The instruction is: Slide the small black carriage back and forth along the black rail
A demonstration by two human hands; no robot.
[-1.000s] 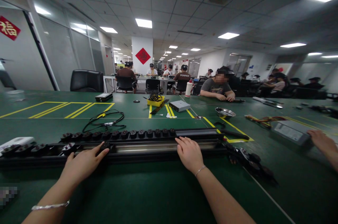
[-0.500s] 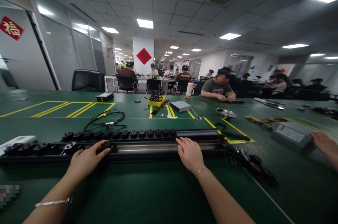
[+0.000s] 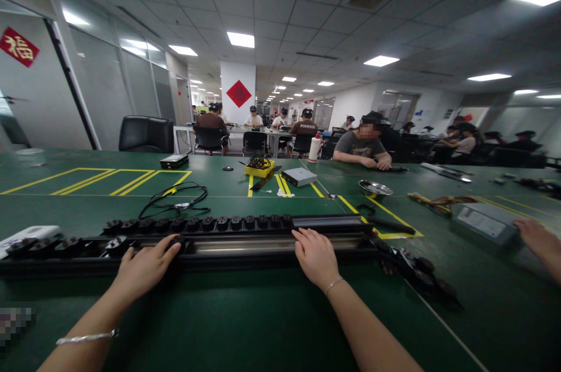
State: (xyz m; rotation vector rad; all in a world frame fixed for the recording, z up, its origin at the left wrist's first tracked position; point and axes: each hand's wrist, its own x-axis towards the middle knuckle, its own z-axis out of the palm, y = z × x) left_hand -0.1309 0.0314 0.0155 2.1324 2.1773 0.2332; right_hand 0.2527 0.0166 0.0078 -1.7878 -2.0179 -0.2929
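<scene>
Two long black tracks lie side by side across the table in front of me. My left hand point(image 3: 142, 270) is over the near track point(image 3: 249, 245), its thumb and fingers closed about a black socket module point(image 3: 186, 243) seated there. The fingers partly hide that module. My right hand point(image 3: 316, 258) lies farther right on the same track, fingers stretched out over its rim and holding nothing. Several more black modules with round faces line the far track point(image 3: 326, 222). Left of my left hand, others sit on the near track, one with metal pins point(image 3: 117, 245) pointing up.
Loose black modules point(image 3: 423, 275) lie beyond the track's right end. At right, another person's hand point(image 3: 537, 237) touches a grey metal power supply point(image 3: 486, 221). Farther back are a black cable point(image 3: 175, 204), a yellow box point(image 3: 259, 170), a grey box point(image 3: 299, 176) and a metal bowl point(image 3: 376, 188).
My left hand's thumb and fingers have drawn slightly left and closer together at the module. My right hand and the tracks stay where they were.
</scene>
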